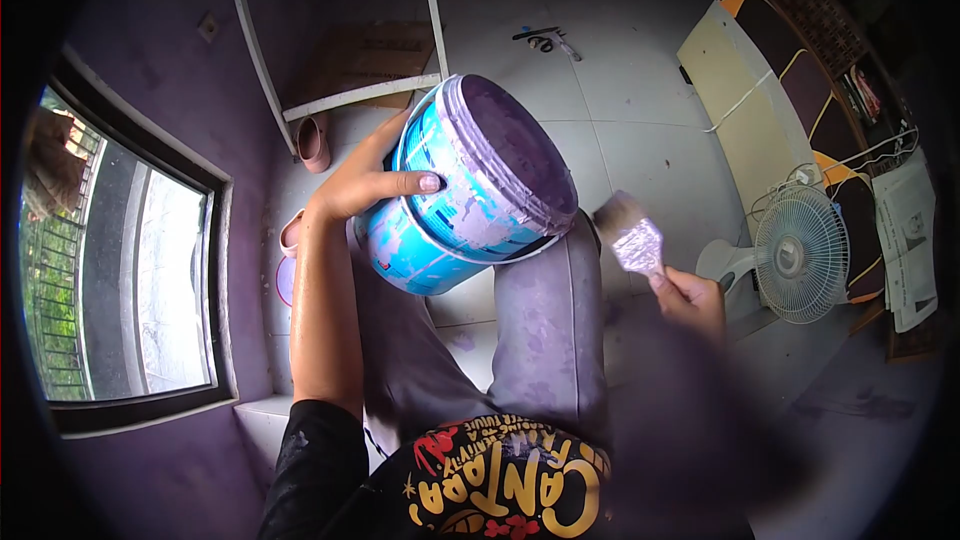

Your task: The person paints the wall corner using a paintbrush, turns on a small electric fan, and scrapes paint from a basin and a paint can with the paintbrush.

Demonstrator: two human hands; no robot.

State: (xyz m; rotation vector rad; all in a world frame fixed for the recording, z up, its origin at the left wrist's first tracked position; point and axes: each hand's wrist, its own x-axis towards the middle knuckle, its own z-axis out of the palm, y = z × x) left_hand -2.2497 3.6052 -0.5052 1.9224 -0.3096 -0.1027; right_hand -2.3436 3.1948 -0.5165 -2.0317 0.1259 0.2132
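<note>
Holds a blue, paint-smeared bucket [450,210] tilted near the knees [577,265] in the left hand [375,180], gripping it with the thumb laid on its side and the other fingers mostly hidden behind. Grips a paint-coated brush [637,243] in the right hand [693,300], with fingers closed around the handle, just beside the bucket and apart from its rim, pointing the bristles forward and leftward. Has 2 pink shoes [313,146] near the left forearm [325,300], a white fan [800,255] to the right, and small tools [535,35] on the tiled floor [650,155] well ahead.
</note>
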